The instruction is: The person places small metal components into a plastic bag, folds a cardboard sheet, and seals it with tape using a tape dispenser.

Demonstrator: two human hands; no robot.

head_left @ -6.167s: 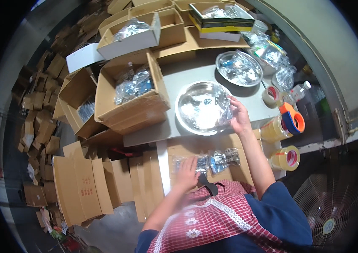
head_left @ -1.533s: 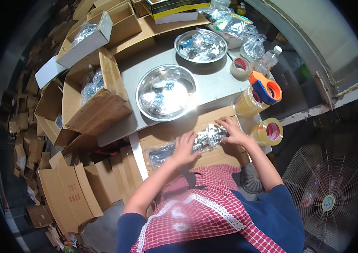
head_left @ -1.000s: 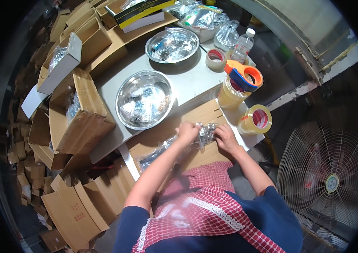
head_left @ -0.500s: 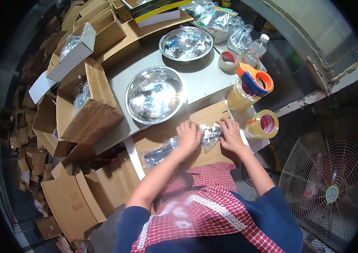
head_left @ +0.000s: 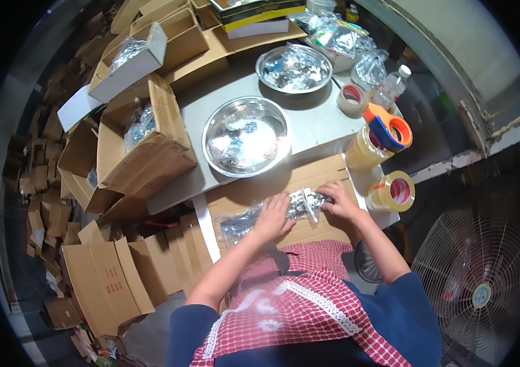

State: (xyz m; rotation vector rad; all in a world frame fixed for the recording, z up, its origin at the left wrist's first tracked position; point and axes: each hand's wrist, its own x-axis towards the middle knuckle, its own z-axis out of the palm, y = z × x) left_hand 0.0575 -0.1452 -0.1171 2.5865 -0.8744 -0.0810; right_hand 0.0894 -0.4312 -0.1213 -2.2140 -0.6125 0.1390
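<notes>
Clear plastic packaging (head_left: 237,227) lies on the cardboard sheet (head_left: 321,174) right in front of you, dark contents toward the left, silvery parts (head_left: 301,204) toward the right. Can't tell if that's one packet or several. Your left hand (head_left: 274,217) is palm down over its middle, fingers extended and close together. Your right hand (head_left: 340,200) is at the right end, fingers bent onto it; can't tell whether either hand is pinching or just pressing. Near steel bowl (head_left: 212,160) sits on the table beyond the sheet, clear packets inside. Tape rolls (head_left: 382,194) are right of your right hand.
</notes>
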